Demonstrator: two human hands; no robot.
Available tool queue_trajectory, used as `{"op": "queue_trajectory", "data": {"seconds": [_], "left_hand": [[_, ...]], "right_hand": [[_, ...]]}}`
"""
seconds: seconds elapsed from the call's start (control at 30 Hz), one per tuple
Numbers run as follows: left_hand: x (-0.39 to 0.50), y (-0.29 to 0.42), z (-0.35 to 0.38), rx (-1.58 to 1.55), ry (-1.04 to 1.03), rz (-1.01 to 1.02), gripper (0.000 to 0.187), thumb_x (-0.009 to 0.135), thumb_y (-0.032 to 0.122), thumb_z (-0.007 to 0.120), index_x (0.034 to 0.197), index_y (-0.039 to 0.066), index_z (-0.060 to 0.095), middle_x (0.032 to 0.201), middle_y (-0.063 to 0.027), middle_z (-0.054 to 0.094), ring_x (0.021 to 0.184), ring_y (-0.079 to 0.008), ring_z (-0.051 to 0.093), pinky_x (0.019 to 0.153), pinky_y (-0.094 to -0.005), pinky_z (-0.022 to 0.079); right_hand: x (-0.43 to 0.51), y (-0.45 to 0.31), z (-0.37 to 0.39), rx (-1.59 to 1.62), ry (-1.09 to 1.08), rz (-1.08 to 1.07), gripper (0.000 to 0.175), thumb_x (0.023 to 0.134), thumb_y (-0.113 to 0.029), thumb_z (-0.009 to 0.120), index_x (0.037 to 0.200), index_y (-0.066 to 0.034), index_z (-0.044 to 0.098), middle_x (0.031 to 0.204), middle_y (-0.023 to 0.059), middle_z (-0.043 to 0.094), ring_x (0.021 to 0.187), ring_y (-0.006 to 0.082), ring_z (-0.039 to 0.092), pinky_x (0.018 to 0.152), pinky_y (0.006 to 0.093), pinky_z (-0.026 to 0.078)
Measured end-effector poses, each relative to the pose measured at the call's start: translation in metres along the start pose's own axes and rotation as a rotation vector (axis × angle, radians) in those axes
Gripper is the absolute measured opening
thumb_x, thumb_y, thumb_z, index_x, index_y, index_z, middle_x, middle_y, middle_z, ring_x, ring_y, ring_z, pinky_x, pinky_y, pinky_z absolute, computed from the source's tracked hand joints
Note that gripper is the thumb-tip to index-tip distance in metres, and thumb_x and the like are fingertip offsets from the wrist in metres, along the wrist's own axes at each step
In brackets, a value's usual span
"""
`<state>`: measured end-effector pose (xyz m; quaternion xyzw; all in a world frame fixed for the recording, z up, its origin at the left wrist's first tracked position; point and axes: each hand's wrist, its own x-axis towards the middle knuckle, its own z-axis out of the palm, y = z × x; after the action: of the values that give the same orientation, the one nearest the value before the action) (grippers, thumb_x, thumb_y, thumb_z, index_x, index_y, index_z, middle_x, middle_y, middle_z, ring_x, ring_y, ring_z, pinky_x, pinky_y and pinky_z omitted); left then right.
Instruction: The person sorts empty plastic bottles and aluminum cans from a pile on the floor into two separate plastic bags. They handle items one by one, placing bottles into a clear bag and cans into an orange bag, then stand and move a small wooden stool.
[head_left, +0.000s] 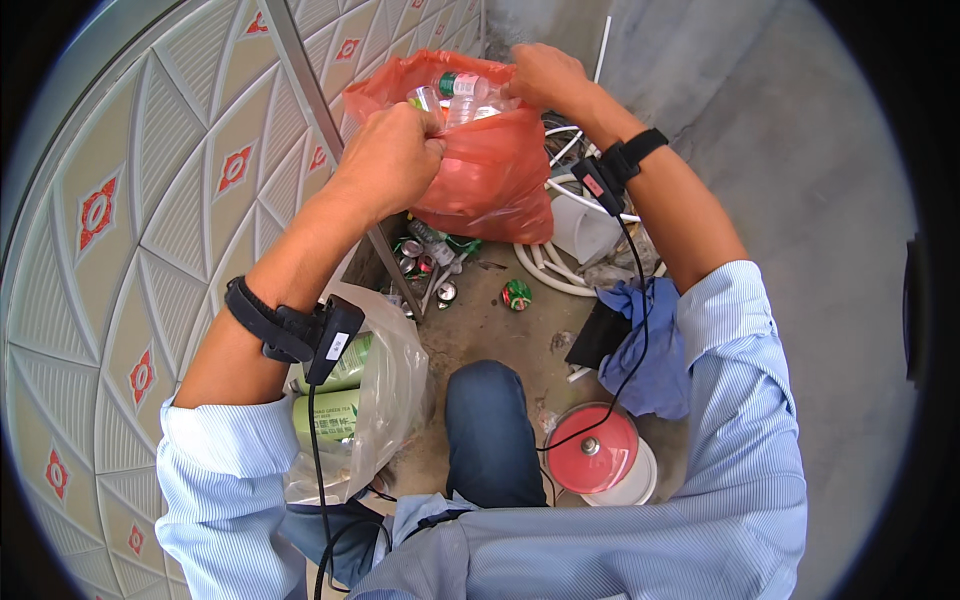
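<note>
A red plastic bag (487, 180) hangs between my two hands over the floor, its mouth spread wide. Clear plastic bottles (463, 105) fill the top of it, some with green or white labels. My left hand (394, 154) pinches the near left part of the rim. At the far right of the rim, my right hand (546, 75) grips the plastic, with its fingertips partly hidden. Below my left forearm stands a clear plastic bag (397, 405) holding green cans (327, 414).
A crushed green can (517, 295) lies on the concrete floor, with several cans (411, 256) by the metal frame. White hoses (551, 274), a white bucket (581, 229) and a blue cloth (649, 352) are on the right. A red lid (592, 448) rests near my knee. Patterned panels (180, 225) line the left.
</note>
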<state>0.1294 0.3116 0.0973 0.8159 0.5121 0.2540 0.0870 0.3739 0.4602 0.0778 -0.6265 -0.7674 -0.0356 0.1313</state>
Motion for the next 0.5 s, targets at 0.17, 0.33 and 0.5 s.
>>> {"op": "queue_trajectory", "data": {"seconds": [0.17,0.33,0.5], "left_hand": [[-0.018,-0.002,-0.006,-0.06,-0.099,-0.053,0.035,0.093,0.017,0.068,0.118,-0.008,0.07,0.107,-0.026,0.074,0.106,-0.0348,0.072,0.094,-0.0399,0.054],[-0.036,-0.001,-0.019,-0.096,-0.011,-0.023,0.044,0.092,0.018,0.069,0.127,-0.009,0.065,0.118,-0.0253,0.072,0.112,-0.0324,0.07,0.098,-0.0391,0.053],[-0.068,-0.015,-0.046,-0.253,0.091,0.017,0.051,0.088,0.027,0.072,0.123,-0.01,0.066,0.114,-0.0309,0.071,0.109,-0.0387,0.071,0.097,-0.0415,0.053]], "right_hand": [[-0.013,0.006,-0.004,0.219,-0.078,0.304,0.052,0.083,-0.022,0.07,0.131,-0.0009,0.066,0.123,0.0209,0.072,0.117,0.0374,0.068,0.099,0.0433,0.055],[0.001,0.04,0.013,0.522,0.362,0.339,0.066,0.079,-0.025,0.08,0.137,0.0003,0.062,0.122,0.0206,0.072,0.109,0.0304,0.071,0.095,0.0382,0.055],[-0.027,0.014,0.006,0.233,0.687,0.155,0.069,0.081,-0.037,0.084,0.134,0.0022,0.064,0.107,0.0156,0.076,0.082,0.0201,0.074,0.078,0.0327,0.058]]}}
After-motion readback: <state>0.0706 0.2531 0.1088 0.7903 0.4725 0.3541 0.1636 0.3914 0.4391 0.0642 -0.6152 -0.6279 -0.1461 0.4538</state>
